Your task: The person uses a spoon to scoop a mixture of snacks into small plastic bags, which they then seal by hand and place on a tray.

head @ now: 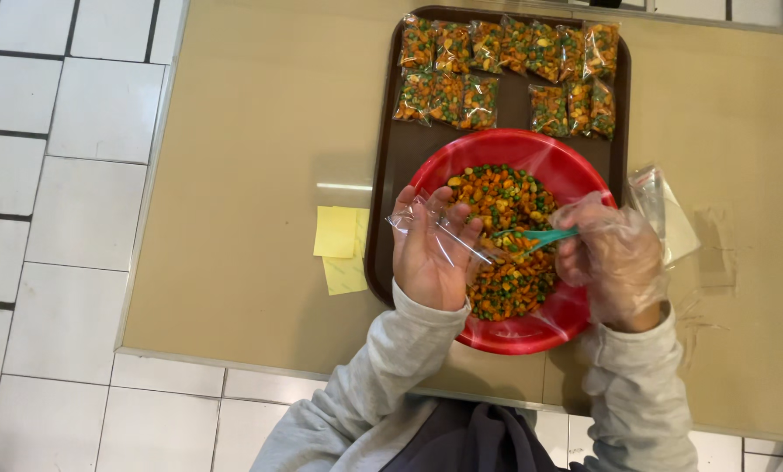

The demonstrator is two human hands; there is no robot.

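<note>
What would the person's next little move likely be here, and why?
Probably tipping the teal spoon into the clear bag. The right hand holds the spoon over the mix in the red bowl, and the left hand holds the bag beside it.

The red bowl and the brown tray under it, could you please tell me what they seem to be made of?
Red bowl: probably glossy plastic; light glints along its rim. Brown tray: likely matte moulded plastic, with rounded corners and a raised lip.

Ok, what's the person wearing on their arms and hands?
Both arms are in loose, light grey sweatshirt sleeves with ribbed cuffs. The right hand wears a thin, clear, crinkly plastic glove. The left hand appears ungloved, with clear plastic film across its fingers.
</note>
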